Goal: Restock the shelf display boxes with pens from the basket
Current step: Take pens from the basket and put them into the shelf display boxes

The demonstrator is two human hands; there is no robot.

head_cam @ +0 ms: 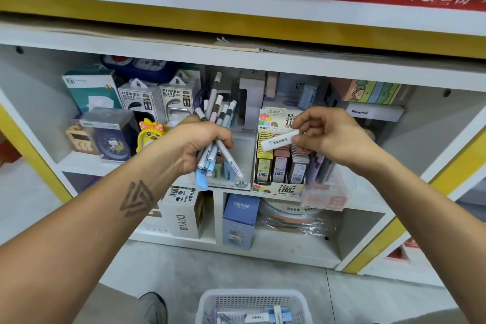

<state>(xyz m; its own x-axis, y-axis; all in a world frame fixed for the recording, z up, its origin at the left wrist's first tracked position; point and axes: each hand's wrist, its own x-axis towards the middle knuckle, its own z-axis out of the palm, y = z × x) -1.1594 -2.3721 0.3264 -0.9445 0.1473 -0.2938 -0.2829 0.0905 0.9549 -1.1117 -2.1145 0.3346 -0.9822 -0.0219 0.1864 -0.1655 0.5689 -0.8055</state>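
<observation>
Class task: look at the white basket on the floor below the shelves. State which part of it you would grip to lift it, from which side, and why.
Grip the white basket by its top rim, coming from above. Its open mouth faces up and the thick rim stands proud of the perforated walls, giving curled fingers an edge. The near side is cut off by the frame, so take the far rim or the left one. Any handles cannot be seen.

Two power bank boxes stand at shelf rear. Yellow duck toy beside a blue clock. Below: white carton, blue box, possibly a cup.

We face a white shelf unit with yellow trim; grey floor at six o'clock.
</observation>
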